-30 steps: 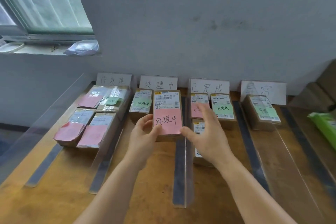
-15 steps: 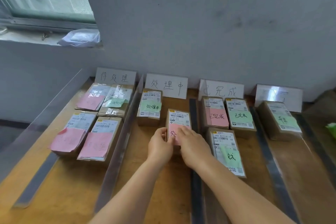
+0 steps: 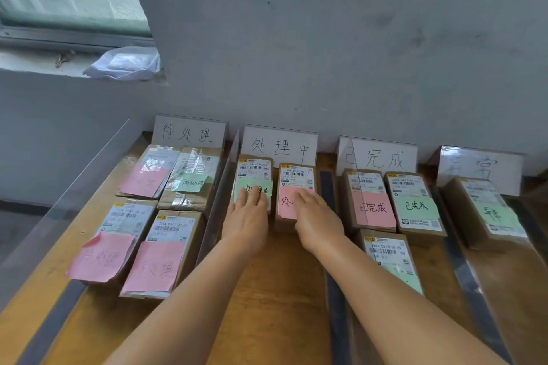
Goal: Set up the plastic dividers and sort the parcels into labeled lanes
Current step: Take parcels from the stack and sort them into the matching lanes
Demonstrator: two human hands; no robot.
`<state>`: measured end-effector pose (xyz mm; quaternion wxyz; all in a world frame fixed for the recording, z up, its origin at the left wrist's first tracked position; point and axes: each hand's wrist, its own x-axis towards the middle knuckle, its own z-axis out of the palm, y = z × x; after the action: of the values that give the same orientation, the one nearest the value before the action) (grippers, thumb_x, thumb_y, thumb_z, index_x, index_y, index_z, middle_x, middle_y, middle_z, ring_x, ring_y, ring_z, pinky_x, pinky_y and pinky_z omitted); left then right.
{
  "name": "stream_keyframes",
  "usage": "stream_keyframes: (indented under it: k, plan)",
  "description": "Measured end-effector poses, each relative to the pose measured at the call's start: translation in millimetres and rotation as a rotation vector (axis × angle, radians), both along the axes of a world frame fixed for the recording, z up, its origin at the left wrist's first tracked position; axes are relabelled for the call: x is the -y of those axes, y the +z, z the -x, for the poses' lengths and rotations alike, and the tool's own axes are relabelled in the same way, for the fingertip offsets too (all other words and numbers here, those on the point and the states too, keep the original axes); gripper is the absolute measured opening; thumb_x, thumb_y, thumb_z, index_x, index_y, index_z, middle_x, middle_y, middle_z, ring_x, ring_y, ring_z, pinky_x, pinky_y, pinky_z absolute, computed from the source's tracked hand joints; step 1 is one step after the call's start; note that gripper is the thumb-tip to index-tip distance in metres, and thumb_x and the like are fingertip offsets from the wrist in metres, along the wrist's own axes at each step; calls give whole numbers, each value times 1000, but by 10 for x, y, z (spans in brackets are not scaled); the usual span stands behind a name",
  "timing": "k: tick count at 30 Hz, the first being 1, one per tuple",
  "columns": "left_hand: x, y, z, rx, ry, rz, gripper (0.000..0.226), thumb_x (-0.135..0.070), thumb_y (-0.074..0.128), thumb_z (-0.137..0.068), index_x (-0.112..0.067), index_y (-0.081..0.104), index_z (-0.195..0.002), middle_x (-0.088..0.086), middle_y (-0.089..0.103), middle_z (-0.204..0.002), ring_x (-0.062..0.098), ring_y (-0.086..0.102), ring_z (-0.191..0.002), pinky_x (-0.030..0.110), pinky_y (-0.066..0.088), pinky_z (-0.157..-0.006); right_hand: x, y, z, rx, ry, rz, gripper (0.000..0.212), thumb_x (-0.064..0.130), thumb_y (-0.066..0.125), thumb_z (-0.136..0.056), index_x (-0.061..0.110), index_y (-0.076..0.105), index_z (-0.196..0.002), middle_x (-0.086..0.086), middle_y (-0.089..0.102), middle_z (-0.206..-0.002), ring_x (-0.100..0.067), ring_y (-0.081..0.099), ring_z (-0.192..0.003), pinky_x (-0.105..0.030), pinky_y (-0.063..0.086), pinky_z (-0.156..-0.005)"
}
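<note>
Clear plastic dividers (image 3: 221,187) split the wooden table (image 3: 278,305) into four lanes, each with a handwritten sign card at the back edge. The first lane holds four parcels, the third lane three, the fourth lane one. In the second lane two parcels sit side by side under the 处理中 card (image 3: 280,142). The left hand (image 3: 247,216) lies flat, fingers slightly spread, on the green-noted parcel (image 3: 255,175). The right hand (image 3: 317,219) rests with loosely spread fingers on the pink-noted parcel (image 3: 296,184), hiding most of its note. Glare blurs the fourth card (image 3: 480,169).
</note>
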<state>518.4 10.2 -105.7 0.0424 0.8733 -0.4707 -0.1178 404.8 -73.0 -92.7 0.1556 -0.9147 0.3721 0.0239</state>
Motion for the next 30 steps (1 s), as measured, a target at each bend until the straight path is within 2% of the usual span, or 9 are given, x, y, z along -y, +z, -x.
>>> stream_keyframes:
  k: [7,11,16,22,30]
  plan:
    - [55,34,-67,-12,-33,-3,73,-2,51,-91,-15,12,-151,4,2,-160,27,-4,-146,41,12,-116,110,-1,-156,8,-35,2,65,7,61,-86,17,30,-142,-2,31,-148,-23,25,-137,-39,40,-104]
    - [38,81,-34,-23,-44,1,70,-9,51,-93,-14,11,-151,5,4,-160,27,-2,-146,41,11,-116,102,7,-100,-25,-27,9,74,13,65,-86,16,22,-146,-3,23,-153,-23,18,-142,-41,27,-111]
    - [-74,194,126,-20,-56,49,70,-20,54,-94,-14,13,-150,5,13,-158,23,6,-146,38,12,-116,-4,109,141,-16,5,20,81,28,59,-91,14,7,-152,-3,6,-160,-22,2,-147,-39,9,-117]
    - [-248,381,517,39,-88,97,74,-30,60,-89,-17,19,-148,2,24,-154,21,17,-143,39,22,-114,-172,323,640,50,43,82,83,36,58,-92,15,5,-152,-4,3,-161,-22,-2,-147,-39,4,-117]
    - [-553,708,1255,96,-91,217,78,-33,60,-87,-18,15,-150,0,22,-156,18,15,-144,35,22,-112,-359,565,1422,146,78,159,82,40,55,-93,16,4,-152,-3,2,-161,-21,-4,-147,-36,0,-116]
